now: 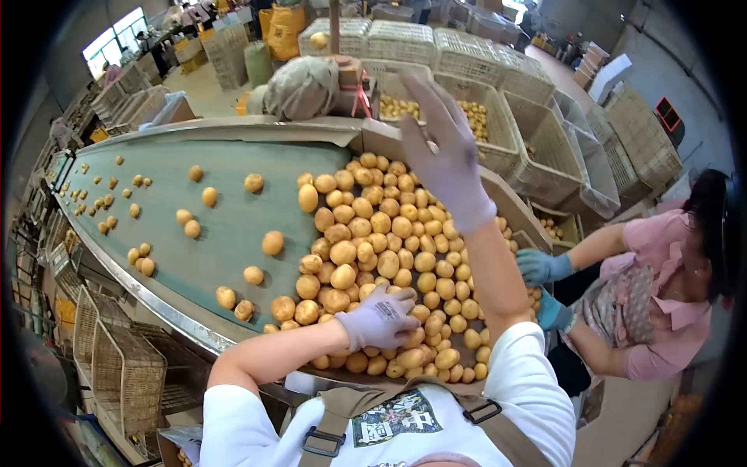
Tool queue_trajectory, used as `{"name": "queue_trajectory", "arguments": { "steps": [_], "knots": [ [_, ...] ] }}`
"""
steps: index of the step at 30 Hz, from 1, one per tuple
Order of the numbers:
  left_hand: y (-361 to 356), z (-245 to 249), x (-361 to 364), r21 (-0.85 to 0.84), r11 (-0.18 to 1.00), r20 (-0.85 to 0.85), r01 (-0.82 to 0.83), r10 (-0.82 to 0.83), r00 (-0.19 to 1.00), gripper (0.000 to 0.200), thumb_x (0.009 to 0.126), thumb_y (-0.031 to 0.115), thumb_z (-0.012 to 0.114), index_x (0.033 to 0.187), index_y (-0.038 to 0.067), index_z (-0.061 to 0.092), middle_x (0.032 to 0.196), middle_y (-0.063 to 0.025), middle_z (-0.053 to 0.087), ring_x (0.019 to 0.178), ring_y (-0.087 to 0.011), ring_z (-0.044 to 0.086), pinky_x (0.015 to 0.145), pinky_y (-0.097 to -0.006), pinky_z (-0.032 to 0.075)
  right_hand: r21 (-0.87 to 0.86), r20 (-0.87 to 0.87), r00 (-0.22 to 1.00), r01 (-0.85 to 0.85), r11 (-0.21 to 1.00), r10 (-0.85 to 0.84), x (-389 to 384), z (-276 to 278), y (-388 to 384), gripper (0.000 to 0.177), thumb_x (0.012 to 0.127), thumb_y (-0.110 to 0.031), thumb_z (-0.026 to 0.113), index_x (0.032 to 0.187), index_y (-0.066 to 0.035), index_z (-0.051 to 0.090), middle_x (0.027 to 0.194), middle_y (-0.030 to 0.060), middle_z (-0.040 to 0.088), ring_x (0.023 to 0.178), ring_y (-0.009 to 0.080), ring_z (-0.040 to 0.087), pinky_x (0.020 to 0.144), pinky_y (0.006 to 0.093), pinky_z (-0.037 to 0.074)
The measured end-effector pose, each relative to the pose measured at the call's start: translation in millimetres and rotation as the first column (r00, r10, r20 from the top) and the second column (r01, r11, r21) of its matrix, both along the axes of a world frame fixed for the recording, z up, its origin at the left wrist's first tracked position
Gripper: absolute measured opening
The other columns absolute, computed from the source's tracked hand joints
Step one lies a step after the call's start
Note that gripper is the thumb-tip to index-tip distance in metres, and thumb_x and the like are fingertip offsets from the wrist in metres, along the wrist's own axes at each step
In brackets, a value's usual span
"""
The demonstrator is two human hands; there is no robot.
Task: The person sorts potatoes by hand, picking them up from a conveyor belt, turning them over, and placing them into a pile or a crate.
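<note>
A dense layer of yellow potatoes [379,222] covers the near end of the sorting table. My left hand [377,319], in a pale grey-white glove, rests palm down on the potatoes at the near side, with its fingers spread. Raised above the far right of the pile is my right hand [445,148], gloved alike. Its fingers are stretched apart and nothing is in them. Beyond the table a single potato [319,40] shows against the crates; it looks to be in mid-air, though I cannot be sure.
A green conveyor belt [167,175] with scattered potatoes runs off to the left. Plastic crates [541,128] stand behind the table, some holding potatoes. At the right, a co-worker's blue-gloved hands [545,267] are by the table edge. Stacked crates [120,366] stand at the lower left.
</note>
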State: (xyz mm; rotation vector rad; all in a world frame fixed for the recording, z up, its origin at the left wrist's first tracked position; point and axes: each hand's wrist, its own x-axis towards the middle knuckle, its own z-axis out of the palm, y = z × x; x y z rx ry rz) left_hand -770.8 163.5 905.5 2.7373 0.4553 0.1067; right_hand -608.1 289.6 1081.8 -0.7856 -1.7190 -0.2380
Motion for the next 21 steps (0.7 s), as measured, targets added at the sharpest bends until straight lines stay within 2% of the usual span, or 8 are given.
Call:
{"name": "queue_trajectory", "arguments": {
  "steps": [3, 5, 8, 12, 14, 15, 19, 21],
  "knots": [
    [-1.5, 2.6, 0.7, 0.013, 1.000, -0.008, -0.009, 0.009, 1.000, 0.030, 0.082, 0.036, 0.070, 0.109, 0.021, 0.072, 0.121, -0.0128, 0.063, 0.133, -0.0314, 0.050, 0.096, -0.0502, 0.042, -0.288, 0.074, 0.983, 0.182, 0.940, -0.168, 78.8, -107.6, -41.1, 0.044, 0.091, -0.015, 0.067, 0.134, -0.005, 0.061, 0.131, 0.0215, 0.064, 0.121, 0.0381, 0.061, 0.102, 0.0456, 0.049],
    [0.1, 12.3, 3.0, 0.060, 0.998, 0.019, 0.016, -0.017, 1.000, 0.029, 0.082, 0.034, 0.071, 0.107, 0.020, 0.072, 0.117, -0.0098, 0.062, 0.127, -0.0307, 0.053, 0.095, -0.0498, 0.042, -0.620, 0.242, 0.925, 0.379, 0.687, -0.292, 120.1, -203.4, -94.0, 0.047, 0.094, -0.029, 0.066, 0.136, -0.010, 0.061, 0.142, 0.0214, 0.056, 0.134, 0.0409, 0.051, 0.108, 0.0505, 0.042],
    [1.2, 7.2, 6.9, 0.025, 0.999, 0.078, 0.023, -0.025, 0.997, 0.028, 0.081, 0.031, 0.073, 0.106, 0.019, 0.072, 0.116, -0.0067, 0.062, 0.122, -0.0288, 0.053, 0.094, -0.0464, 0.042, -0.645, 0.643, 0.764, 0.580, 0.497, -0.056, 102.0, -268.7, -212.4, 0.051, 0.096, -0.050, 0.060, 0.137, -0.021, 0.062, 0.155, 0.0193, 0.042, 0.145, 0.0453, 0.036, 0.117, 0.0562, 0.030],
    [-3.3, 16.7, 17.6, 0.056, 0.998, 0.089, -0.011, 0.006, 0.996, 0.024, 0.081, 0.025, 0.075, 0.104, 0.018, 0.074, 0.107, -0.0053, 0.065, 0.121, -0.0290, 0.056, 0.095, -0.0443, 0.044, -0.907, 0.212, 0.964, 0.254, 0.336, -0.158, 150.7, -264.5, -242.2, 0.041, 0.092, -0.036, 0.065, 0.129, -0.019, 0.067, 0.140, 0.0176, 0.058, 0.134, 0.0340, 0.050, 0.113, 0.0525, 0.036],
    [-2.4, 16.8, 21.3, 0.052, 0.999, 0.082, -0.002, -0.003, 0.997, 0.024, 0.081, 0.025, 0.075, 0.103, 0.017, 0.074, 0.107, -0.0054, 0.065, 0.122, -0.0293, 0.056, 0.095, -0.0452, 0.044, -0.905, 0.280, 0.906, 0.359, 0.228, -0.318, 177.3, -264.9, -231.9, 0.039, 0.090, -0.035, 0.068, 0.125, -0.017, 0.068, 0.141, 0.0176, 0.057, 0.129, 0.0306, 0.055, 0.109, 0.0499, 0.040],
    [-1.9, 17.1, 21.8, 0.054, 0.999, 0.072, 0.002, -0.006, 0.997, 0.025, 0.081, 0.025, 0.075, 0.104, 0.016, 0.074, 0.107, -0.0054, 0.065, 0.122, -0.0293, 0.056, 0.095, -0.0456, 0.044, -0.851, 0.237, 0.845, 0.418, 0.318, -0.479, 175.4, -264.2, -225.7, 0.045, 0.090, -0.033, 0.069, 0.133, -0.019, 0.066, 0.141, 0.0218, 0.055, 0.129, 0.0383, 0.054, 0.107, 0.0501, 0.044],
    [-5.9, 7.4, 15.7, 0.106, 0.994, 0.108, -0.014, 0.002, 0.994, 0.033, 0.077, 0.029, 0.076, 0.108, 0.017, 0.072, 0.112, -0.0082, 0.063, 0.119, -0.0289, 0.055, 0.090, -0.0482, 0.045, -0.779, 0.537, 0.815, 0.579, 0.243, -0.218, 117.8, -275.0, -221.5, 0.069, 0.092, -0.053, 0.064, 0.152, -0.021, 0.049, 0.161, 0.0158, 0.036, 0.154, 0.0393, 0.014, 0.122, 0.0603, 0.012],
    [-11.1, -24.6, 10.6, 0.159, 0.984, 0.227, -0.079, 0.042, 0.973, 0.031, 0.078, 0.034, 0.075, 0.104, 0.017, 0.071, 0.108, -0.0095, 0.063, 0.113, -0.0305, 0.057, 0.084, -0.0498, 0.047, -0.731, 0.474, 0.876, 0.450, 0.513, -0.093, 131.7, -304.3, -211.6, 0.066, 0.090, -0.050, 0.069, 0.146, -0.018, 0.055, 0.152, 0.0087, 0.051, 0.145, 0.0342, 0.039, 0.121, 0.0587, 0.016]
  ]
}}
